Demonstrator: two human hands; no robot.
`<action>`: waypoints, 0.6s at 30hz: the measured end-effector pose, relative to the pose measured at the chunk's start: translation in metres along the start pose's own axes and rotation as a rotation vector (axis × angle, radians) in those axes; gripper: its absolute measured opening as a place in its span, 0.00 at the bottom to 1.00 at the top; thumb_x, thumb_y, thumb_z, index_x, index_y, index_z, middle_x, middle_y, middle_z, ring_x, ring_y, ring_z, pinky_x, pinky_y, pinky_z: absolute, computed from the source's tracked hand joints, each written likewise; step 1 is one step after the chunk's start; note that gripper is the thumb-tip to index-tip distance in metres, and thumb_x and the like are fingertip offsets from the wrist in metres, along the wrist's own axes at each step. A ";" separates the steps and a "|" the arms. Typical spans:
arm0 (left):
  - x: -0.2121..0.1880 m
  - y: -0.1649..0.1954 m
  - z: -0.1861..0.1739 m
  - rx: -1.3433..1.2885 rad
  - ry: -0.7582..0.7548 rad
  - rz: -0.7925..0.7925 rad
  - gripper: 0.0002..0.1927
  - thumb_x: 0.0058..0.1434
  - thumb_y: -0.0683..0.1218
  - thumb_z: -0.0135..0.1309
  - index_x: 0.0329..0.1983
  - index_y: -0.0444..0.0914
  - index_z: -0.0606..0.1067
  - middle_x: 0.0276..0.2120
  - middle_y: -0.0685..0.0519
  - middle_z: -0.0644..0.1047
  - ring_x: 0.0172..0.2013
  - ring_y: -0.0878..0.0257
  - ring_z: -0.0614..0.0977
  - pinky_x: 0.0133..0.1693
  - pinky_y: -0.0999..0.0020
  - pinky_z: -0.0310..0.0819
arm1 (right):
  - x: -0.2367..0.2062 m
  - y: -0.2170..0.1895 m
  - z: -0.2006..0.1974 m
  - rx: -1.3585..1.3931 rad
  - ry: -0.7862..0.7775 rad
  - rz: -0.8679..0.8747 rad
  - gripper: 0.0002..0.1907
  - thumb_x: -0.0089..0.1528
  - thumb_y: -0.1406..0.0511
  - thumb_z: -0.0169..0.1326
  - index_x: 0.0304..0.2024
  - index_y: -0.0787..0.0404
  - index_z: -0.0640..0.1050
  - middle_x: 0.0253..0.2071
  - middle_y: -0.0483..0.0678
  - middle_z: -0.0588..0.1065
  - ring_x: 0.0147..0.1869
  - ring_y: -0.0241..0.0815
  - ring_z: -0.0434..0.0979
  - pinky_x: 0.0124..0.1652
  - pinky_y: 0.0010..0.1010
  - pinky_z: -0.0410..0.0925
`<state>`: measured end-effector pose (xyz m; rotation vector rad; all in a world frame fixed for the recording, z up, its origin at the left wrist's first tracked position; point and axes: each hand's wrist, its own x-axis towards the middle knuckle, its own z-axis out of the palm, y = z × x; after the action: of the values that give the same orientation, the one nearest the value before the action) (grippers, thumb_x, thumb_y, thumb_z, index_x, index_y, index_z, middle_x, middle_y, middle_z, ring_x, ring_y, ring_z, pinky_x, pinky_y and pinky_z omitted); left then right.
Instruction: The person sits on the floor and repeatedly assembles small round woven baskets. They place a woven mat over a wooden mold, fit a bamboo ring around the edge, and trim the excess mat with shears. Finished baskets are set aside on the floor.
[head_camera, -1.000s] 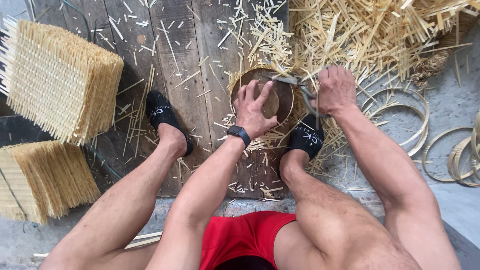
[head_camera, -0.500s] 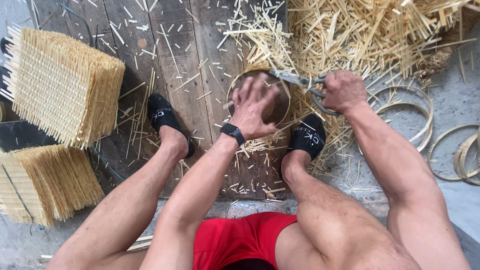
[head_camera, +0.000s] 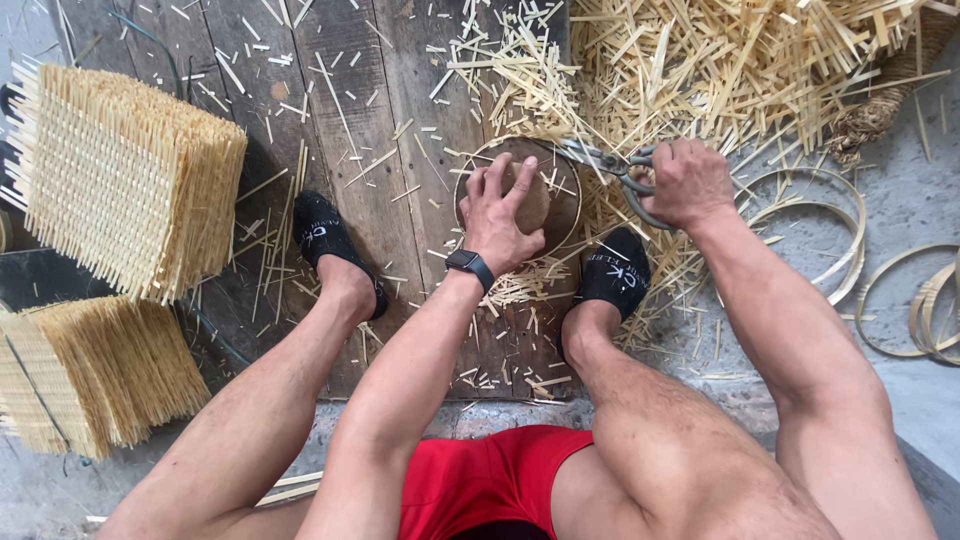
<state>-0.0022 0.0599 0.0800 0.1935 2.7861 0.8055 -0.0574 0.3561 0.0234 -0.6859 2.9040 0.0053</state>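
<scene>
A round woven bamboo piece with a thin hoop rim (head_camera: 560, 195) lies on dark wooden planks between my feet. My left hand (head_camera: 500, 215), with a black watch at the wrist, presses flat on its middle. My right hand (head_camera: 685, 180) grips the handles of metal shears (head_camera: 600, 160), whose blades point left over the upper right rim of the round piece. Cut bamboo strips lie all around it.
Two stacks of square woven bamboo mats stand at the left, one higher up (head_camera: 120, 180) and one lower (head_camera: 80, 375). A heap of loose bamboo strips (head_camera: 740, 70) fills the top right. Bamboo hoops (head_camera: 830, 215) lie on the grey floor at right.
My left hand has shifted on the round piece and turned it slightly. The shears in my right hand have moved along the upper rim.
</scene>
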 end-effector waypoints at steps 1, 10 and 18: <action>0.002 -0.001 -0.003 0.002 -0.025 0.029 0.56 0.35 0.50 0.72 0.71 0.56 0.63 0.68 0.48 0.59 0.66 0.41 0.60 0.61 0.39 0.60 | 0.001 -0.002 0.000 -0.012 0.080 -0.025 0.26 0.58 0.49 0.57 0.33 0.67 0.77 0.29 0.57 0.75 0.32 0.48 0.77 0.33 0.37 0.72; 0.014 -0.009 -0.028 0.039 -0.251 0.168 0.53 0.32 0.46 0.67 0.68 0.57 0.66 0.69 0.52 0.61 0.69 0.46 0.58 0.65 0.43 0.54 | -0.002 0.005 -0.006 0.109 -0.320 0.148 0.18 0.76 0.55 0.47 0.43 0.63 0.76 0.36 0.54 0.76 0.39 0.46 0.77 0.38 0.38 0.73; 0.028 -0.008 -0.040 0.167 -0.513 0.324 0.53 0.33 0.45 0.68 0.68 0.57 0.66 0.71 0.54 0.59 0.72 0.45 0.53 0.70 0.39 0.43 | 0.019 -0.016 -0.013 -0.070 -0.001 -0.049 0.15 0.60 0.54 0.55 0.36 0.59 0.77 0.31 0.49 0.75 0.36 0.41 0.76 0.38 0.32 0.72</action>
<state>-0.0404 0.0380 0.1032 0.7782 2.3534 0.4920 -0.0694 0.3329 0.0334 -0.7686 2.8975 0.1024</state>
